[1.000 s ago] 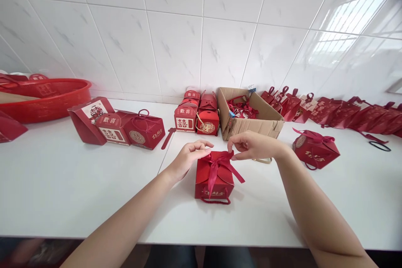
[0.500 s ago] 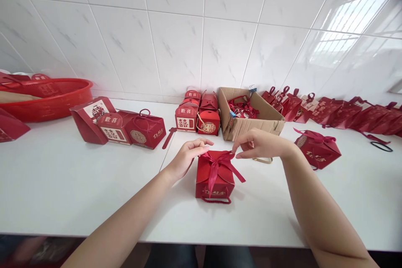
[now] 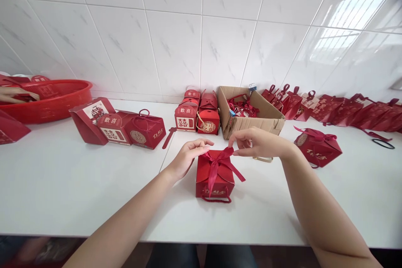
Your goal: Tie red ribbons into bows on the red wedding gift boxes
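Observation:
A red gift box (image 3: pixel 216 173) stands upright on the white table in front of me, its rope handle hanging down the near side. On its lid lies a crimson ribbon (image 3: pixel 215 164) tied in a bow, with two tails draped over the top. My left hand (image 3: pixel 187 155) is at the bow's left loop, thumb and fingers closed on it beside the box's far left corner. Bent over the right loop is my right hand (image 3: pixel 256 144), its thumb and forefinger pinching the loop's end. The exact contact of the left fingertips is partly hidden.
Behind the box stand a cardboard carton (image 3: pixel 251 127) of red ribbons and small red boxes (image 3: pixel 186 119). More boxes (image 3: pixel 114 127) stand left, near a red basin (image 3: pixel 59 104) with another person's hand (image 3: pixel 19 94) in it. A ribboned box (image 3: pixel 318 150) and several bags (image 3: pixel 328 109) are right.
My right hand has moved slightly left and up, lifting the bow's right loop a little. My left hand stays put. The other person's hand at the basin has shifted.

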Tool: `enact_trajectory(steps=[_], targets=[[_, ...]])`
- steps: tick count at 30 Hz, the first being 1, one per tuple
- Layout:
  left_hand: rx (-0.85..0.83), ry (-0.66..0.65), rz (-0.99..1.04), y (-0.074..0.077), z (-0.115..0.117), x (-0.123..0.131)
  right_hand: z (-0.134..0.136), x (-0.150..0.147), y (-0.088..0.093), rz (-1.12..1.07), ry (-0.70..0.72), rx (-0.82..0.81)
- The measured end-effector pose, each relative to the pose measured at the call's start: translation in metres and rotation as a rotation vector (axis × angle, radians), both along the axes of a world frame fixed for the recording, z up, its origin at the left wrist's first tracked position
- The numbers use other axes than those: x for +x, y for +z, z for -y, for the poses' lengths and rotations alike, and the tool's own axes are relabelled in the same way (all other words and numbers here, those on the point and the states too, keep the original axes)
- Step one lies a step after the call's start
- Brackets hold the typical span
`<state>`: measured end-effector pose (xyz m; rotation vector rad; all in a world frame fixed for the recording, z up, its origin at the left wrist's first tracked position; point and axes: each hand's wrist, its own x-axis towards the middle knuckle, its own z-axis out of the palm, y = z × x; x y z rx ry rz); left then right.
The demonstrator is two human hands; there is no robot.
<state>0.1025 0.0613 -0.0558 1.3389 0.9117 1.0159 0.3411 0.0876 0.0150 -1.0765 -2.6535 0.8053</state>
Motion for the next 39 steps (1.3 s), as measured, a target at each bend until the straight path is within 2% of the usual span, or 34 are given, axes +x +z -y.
enact_trajectory(steps=[6,10,16,24,28,31,35,39], targets=[[-0.021,-0.009,0.001,-0.001,0.001,0.0,0.001,-0.009,-0.004,0.07,0.001,0.039],[-0.008,-0.015,0.001,-0.001,0.002,0.0,0.001,-0.01,-0.004,0.13,-0.049,0.05],[0.002,-0.002,-0.023,0.001,0.002,0.0,-0.001,-0.007,-0.006,0.18,-0.062,-0.03],[-0.011,-0.021,0.008,0.0,0.002,0.001,0.002,-0.008,-0.004,0.137,0.096,-0.115],[-0.01,-0.036,0.025,-0.001,0.002,0.0,0.0,-0.005,-0.005,0.142,0.096,-0.155],[-0.017,-0.032,0.033,-0.001,0.002,0.0,0.001,-0.011,-0.009,0.056,0.033,-0.086],[-0.013,-0.055,0.083,-0.003,0.001,0.001,0.007,-0.035,-0.023,-0.186,-0.119,0.067],[0.005,-0.012,0.114,-0.006,-0.001,0.0,0.011,-0.054,-0.037,-0.324,-0.186,0.07]])
